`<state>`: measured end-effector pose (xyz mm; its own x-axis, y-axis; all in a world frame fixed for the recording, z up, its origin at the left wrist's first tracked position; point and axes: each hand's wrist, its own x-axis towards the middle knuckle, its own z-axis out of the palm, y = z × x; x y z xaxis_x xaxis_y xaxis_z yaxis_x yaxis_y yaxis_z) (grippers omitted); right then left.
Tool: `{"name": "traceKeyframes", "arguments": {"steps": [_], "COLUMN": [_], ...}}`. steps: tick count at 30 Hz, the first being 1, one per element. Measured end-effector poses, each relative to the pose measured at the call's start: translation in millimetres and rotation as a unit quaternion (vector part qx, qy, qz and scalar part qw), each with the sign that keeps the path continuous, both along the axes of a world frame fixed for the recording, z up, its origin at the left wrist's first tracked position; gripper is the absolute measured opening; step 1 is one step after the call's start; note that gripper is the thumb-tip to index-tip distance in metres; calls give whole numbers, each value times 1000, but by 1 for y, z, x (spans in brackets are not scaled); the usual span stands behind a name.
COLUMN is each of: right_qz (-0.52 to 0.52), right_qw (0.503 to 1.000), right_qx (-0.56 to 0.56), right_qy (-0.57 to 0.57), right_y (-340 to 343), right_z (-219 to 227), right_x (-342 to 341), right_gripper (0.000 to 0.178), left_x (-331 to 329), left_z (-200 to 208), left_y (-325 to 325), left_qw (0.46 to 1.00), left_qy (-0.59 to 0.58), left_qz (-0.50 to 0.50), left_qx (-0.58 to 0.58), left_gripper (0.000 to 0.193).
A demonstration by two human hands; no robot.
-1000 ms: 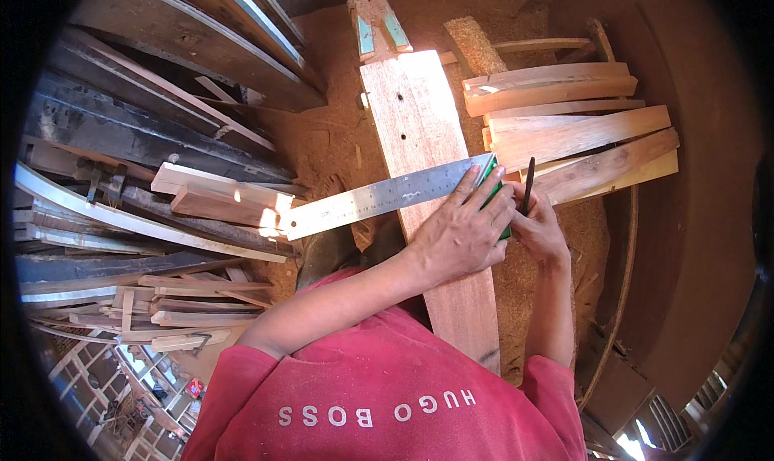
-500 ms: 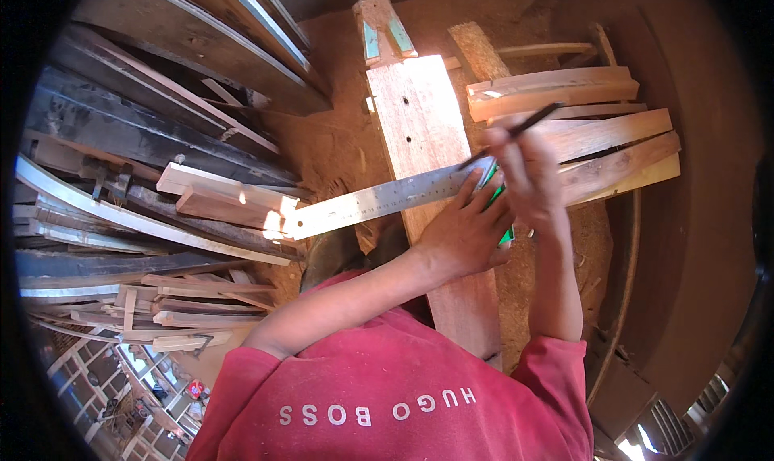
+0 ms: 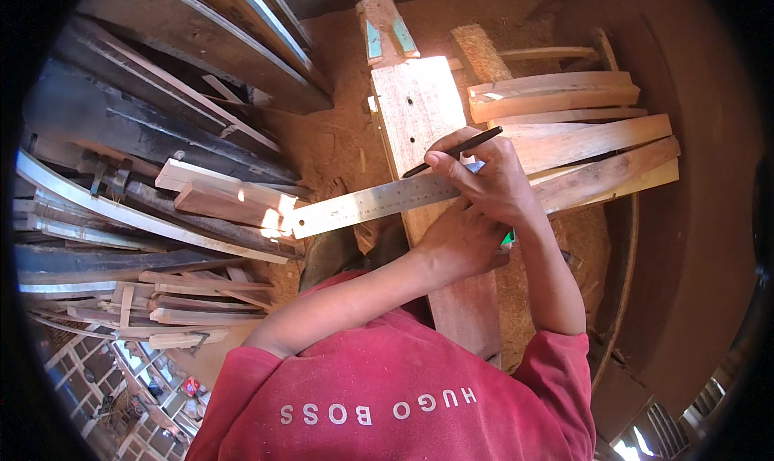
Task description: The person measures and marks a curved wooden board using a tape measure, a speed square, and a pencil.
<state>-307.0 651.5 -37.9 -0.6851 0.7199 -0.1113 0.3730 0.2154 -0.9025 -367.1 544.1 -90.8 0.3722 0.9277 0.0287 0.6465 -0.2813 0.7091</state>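
Through the head camera, with twelve o'clock at the top, I saw the steel ruler (image 3: pixel 355 207) lying just about the middle, across the wooden board (image 3: pixel 418 90). Its long axis ran between half past eight and half past two, and the bare end pointed out past the board's left edge toward half past eight. The board itself stretched from between eleven and twelve down to between five and six, with two dark holes (image 3: pixel 410 101) in its sunlit upper part.

I could not make out the ruler's other end, because both hands covered it; only a scrap of green (image 3: pixel 508 238) showed at their four o'clock side. The board's lower end was lost behind the red shirt (image 3: pixel 387 380), and glare washed out its top corner.

The left hand (image 3: pixel 463 239) lay over the ruler's covered end, palm down, but its fingertips were hidden under the other hand, so I cannot tell how far they were spread. The right hand (image 3: pixel 496 179) crossed above it, thumb and fingers pinched around a black pencil (image 3: pixel 463 147) whose tip pointed to eight o'clock, at the ruler's upper edge; whether it touched the wood I could not tell.
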Motion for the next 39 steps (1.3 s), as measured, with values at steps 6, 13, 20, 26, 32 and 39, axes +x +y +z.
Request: {"name": "traceKeyframes", "arguments": {"steps": [6,13,20,26,32,39], "right_qz": [34,-30,75,-29,-226,-172], "right_qw": [999,994,997,992,971,906], "right_qx": [1,94,18,57,-62,-384], "right_qy": [-4,-39,-17,-109,57,34], "right_y": [1,21,10,28,39,-3], "right_z": [-5,8,2,20,-8,-62], "right_x": [0,34,-10,36,105,137], "right_gripper": [17,15,21,18,25,42], "left_x": [-3,1,-1,-1,-3,-15], "left_z": [2,3,-2,3,10,10], "left_y": [0,-1,-3,-2,4,18], "left_qw": [999,984,1000,988,990,991], "left_qy": [-22,73,1,55,71,65], "left_qz": [13,43,4,39,40,24], "left_qx": [38,157,6,139,116,112], "left_gripper": [42,50,49,53,57,60]}}
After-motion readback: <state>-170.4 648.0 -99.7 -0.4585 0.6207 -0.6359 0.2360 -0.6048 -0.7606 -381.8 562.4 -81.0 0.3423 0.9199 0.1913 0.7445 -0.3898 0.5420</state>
